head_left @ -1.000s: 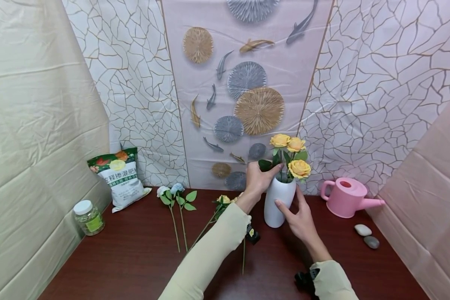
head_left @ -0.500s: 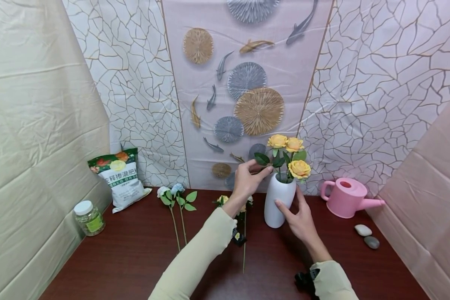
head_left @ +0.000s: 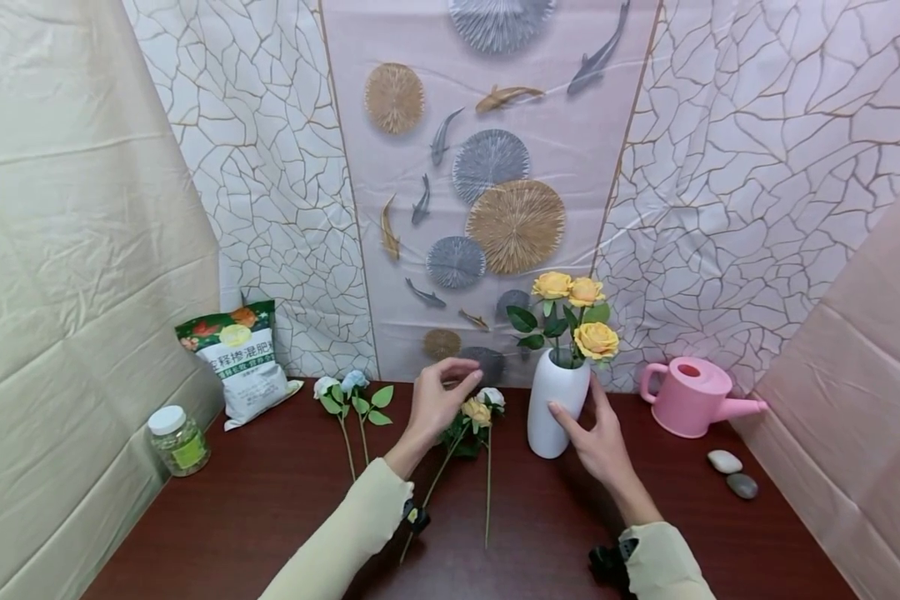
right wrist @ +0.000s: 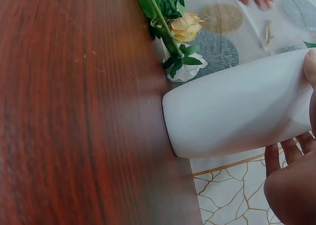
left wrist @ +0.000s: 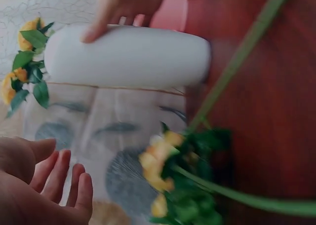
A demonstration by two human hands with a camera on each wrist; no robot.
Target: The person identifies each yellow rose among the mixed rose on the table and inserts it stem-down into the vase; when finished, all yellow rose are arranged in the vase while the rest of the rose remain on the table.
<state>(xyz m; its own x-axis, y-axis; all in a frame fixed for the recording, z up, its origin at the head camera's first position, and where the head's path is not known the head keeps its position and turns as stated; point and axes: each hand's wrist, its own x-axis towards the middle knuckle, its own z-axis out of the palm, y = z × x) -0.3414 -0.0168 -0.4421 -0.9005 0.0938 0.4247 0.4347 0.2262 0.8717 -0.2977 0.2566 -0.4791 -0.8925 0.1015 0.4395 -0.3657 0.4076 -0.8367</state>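
My right hand (head_left: 600,433) grips the white vase (head_left: 553,408) by its side, thumb in front and fingers behind. The vase stands upright on the table with several yellow roses (head_left: 597,340) in its mouth, their green leaves leaning out to the left. My left hand (head_left: 437,402) hangs in the air left of the vase, fingers loosely bent with nothing in them. Below it lie a yellow rose (head_left: 477,411) and a white rose (head_left: 491,397), their stems toward me. In the left wrist view, the left hand (left wrist: 47,180) shows apart from the vase (left wrist: 128,56).
A white rose (head_left: 325,387) and a pale blue rose (head_left: 355,380) lie further left on the dark red table (head_left: 270,517). At the left edge are a fertilizer bag (head_left: 243,367) and a lidded jar (head_left: 178,442). Rightward stand a pink watering can (head_left: 692,396) and two stones (head_left: 742,484).
My left hand has let go of the rose leaves at the vase's mouth and moved left and down, over the lying roses. The right hand keeps its grip on the vase.
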